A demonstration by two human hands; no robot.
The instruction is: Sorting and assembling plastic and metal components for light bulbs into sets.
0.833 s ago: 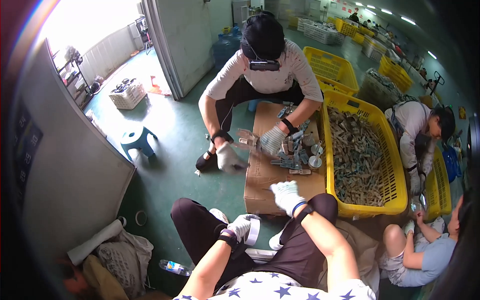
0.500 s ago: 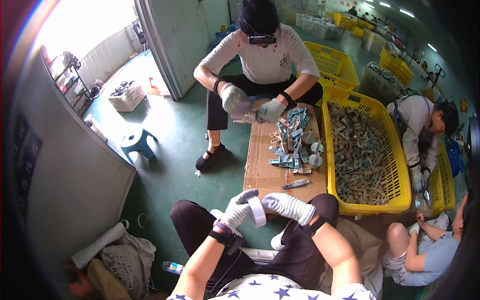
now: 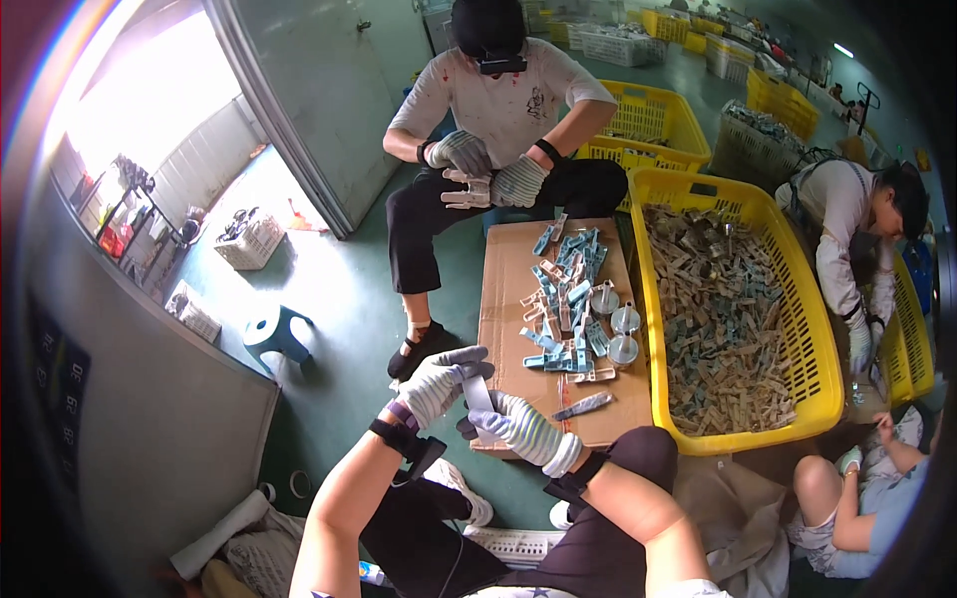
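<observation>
Strip: pale, lower centre of frame, pinched upright between gloved left hand and right hand, both closed on it. Risk: a loose glove grip could drop it to the floor. Visible: three round metal parts, one cardboard sheet, one near yellow crate.

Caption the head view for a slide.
Gloved left hand and right hand hold a pale strip beside a cardboard sheet of parts.

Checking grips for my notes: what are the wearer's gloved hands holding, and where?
Both hold one small pale flat part: left hand at its upper end, right hand at its lower end.
</observation>
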